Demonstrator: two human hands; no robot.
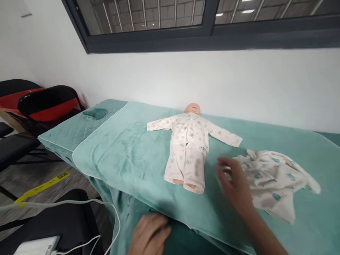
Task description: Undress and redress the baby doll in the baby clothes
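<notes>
A baby doll lies on its back on a green bed cover, its head towards the wall. It wears a white printed top with long sleeves spread wide and matching trousers; only the doll's feet show at the hems. To the right is a crumpled white baby garment with teal prints. My right hand hovers between the trousers and that garment, fingers bent and apart, with nothing visible in them. At the bed's front edge, my left hand is blurred, its fingers loosely bent and empty.
The padded bed stands against a white wall below a dark-framed window. A face hole is at its left end. Folding chairs stand left. A white power bank with a cable lies on a near chair.
</notes>
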